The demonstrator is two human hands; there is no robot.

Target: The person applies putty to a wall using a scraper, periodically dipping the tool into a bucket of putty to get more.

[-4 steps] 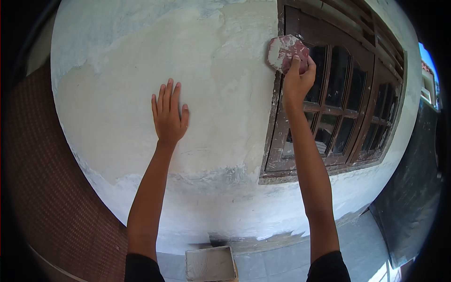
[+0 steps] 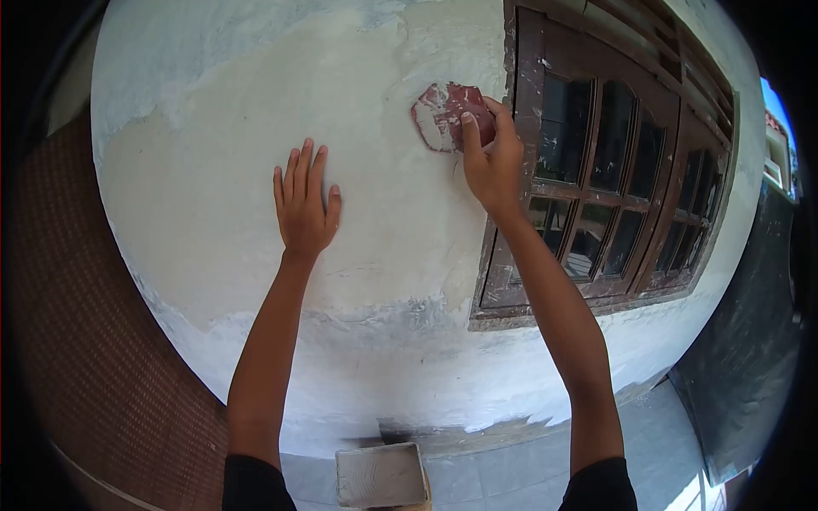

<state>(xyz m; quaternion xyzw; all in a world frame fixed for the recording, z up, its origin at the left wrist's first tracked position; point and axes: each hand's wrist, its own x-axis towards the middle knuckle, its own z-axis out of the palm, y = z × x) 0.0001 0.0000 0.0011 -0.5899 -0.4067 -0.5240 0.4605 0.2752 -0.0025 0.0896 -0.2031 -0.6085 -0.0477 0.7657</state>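
My left hand [image 2: 304, 211] lies flat against the plastered wall [image 2: 204, 196], fingers stretched upward and thumb out to the side. In my right hand [image 2: 496, 166] is a flat, dark red, many-sided plate [image 2: 436, 121] smeared with pale plaster. The thumb presses on its near face and the fingers curl round its right edge. The plate is up at the wall, just left of the window frame. Around it the wall coat is beige, with a patchy raised edge above.
A brown wooden window [image 2: 588, 179] with glass panes and pale splashes stands right of my right hand. Below, a rectangular tray [image 2: 381, 477] with greyish paste sits over the tiled floor [image 2: 477, 473]. A brown woven panel [image 2: 102, 341] borders the left; a dark sheet [image 2: 741, 349] hangs at right.
My right hand has moved left and slightly down with the red plate, from over the window frame's edge onto the wall. My left hand has stayed nearly in place.
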